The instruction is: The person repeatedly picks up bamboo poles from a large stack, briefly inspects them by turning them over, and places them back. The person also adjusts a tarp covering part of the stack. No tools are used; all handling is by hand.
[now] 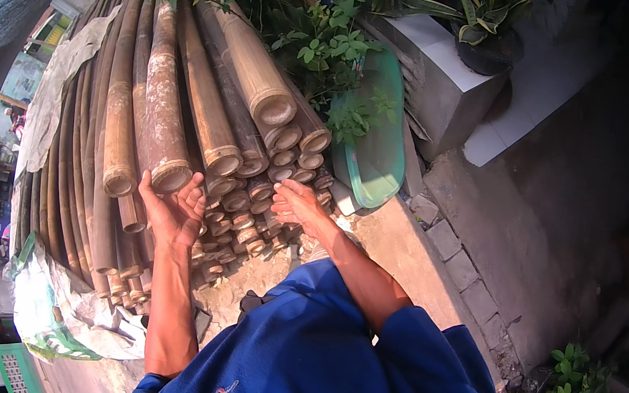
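Observation:
A large stack of brown bamboo poles (pixel 204 84) stretches away from me, with the cut ends facing my body. My left hand (pixel 175 214) is cupped, palm up, at the end of one thick, pale-blotched bamboo pole (pixel 163 111). Its thumb lies left of the pole's rim and its fingers right of it. Beside the cut ends in the middle of the stack, my right hand (pixel 299 204) has loosely bent fingers, slightly apart, with nothing seen in them. Another thick pole (pixel 250 59) lies on top at the right.
A green translucent plastic tub (pixel 379 141) leans right of the stack, near leafy branches (pixel 325 38). Farther right stands a tiled ledge (pixel 441 50) with a potted plant (pixel 488 46). Pale sheeting (pixel 75 314) lies at the stack's left. Paving blocks (pixel 461 273) edge the ground at right.

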### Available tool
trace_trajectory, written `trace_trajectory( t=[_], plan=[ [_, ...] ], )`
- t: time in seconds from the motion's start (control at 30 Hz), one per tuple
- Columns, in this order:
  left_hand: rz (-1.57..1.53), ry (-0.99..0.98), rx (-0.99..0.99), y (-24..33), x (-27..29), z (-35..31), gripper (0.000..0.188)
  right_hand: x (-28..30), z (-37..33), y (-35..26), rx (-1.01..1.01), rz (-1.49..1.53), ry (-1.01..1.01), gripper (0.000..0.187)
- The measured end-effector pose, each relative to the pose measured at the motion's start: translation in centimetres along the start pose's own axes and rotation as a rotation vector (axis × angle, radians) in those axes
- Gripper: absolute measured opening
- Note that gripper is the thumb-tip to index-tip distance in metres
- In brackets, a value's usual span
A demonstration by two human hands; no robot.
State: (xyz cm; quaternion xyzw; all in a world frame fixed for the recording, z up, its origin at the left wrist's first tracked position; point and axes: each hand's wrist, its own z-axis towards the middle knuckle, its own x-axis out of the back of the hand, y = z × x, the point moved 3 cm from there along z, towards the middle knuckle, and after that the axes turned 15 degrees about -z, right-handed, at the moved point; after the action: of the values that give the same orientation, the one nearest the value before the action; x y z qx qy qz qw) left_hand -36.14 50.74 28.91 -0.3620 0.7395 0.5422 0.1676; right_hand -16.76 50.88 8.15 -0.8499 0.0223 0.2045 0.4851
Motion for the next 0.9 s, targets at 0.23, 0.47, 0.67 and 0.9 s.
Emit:
trace_trajectory(
  t=[0.23, 0.47, 0.67, 0.9],
  plan=[
    [-0.021, 0.027, 0.013, -0.2, 0.2, -0.2, 0.083, 1.4, 1.8, -4.5, 0.154, 0.166, 0.211, 0.092],
    [-0.073, 0.025, 0.035, -0.1, 0.4, -0.4, 0.078, 2.3, 2.5, -8.4, 0.168, 0.183, 0.178, 0.094],
    [-0.100, 0.070, 0.062, -0.2, 0.8, -0.2, 0.082, 3.6, 3.5, -8.9, 0.052, 0.139, 0.104, 0.080],
    [-0.129, 0.028, 0.058, -0.2, 0.9, -0.1, 0.079, 4.9, 4.8, -8.0, 0.032, 0.091, 0.064, 0.083]
  ],
)
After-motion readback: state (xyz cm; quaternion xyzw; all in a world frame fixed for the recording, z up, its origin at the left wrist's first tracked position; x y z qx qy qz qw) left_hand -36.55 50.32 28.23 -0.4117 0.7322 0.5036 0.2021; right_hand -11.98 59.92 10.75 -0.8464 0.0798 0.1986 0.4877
